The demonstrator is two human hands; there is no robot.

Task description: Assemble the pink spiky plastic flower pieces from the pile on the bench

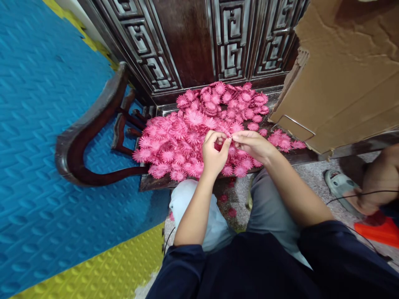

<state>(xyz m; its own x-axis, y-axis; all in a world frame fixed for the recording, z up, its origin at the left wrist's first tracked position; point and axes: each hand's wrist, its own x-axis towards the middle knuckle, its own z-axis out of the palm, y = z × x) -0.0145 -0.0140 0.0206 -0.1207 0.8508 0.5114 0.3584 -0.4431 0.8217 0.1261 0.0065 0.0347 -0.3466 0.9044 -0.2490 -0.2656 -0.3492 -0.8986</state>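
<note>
Both my hands meet over a broad heap of pink artificial flower pieces spread on a dark wooden bench. My left hand is closed in a pinch, thumb against forefinger. Opposite it, my right hand pinches too, its fingertips touching those of the left. A small pink flower piece shows between the fingertips, mostly hidden by them. Directly behind the hands lie more of the round, spiky-edged pieces, some stacked flat.
A torn cardboard box stands at the right of the bench, with a bent metal wire by its lower edge. A curved wooden armrest borders the left. Several pink pieces lie on the floor. Another person's foot in a sandal is at right.
</note>
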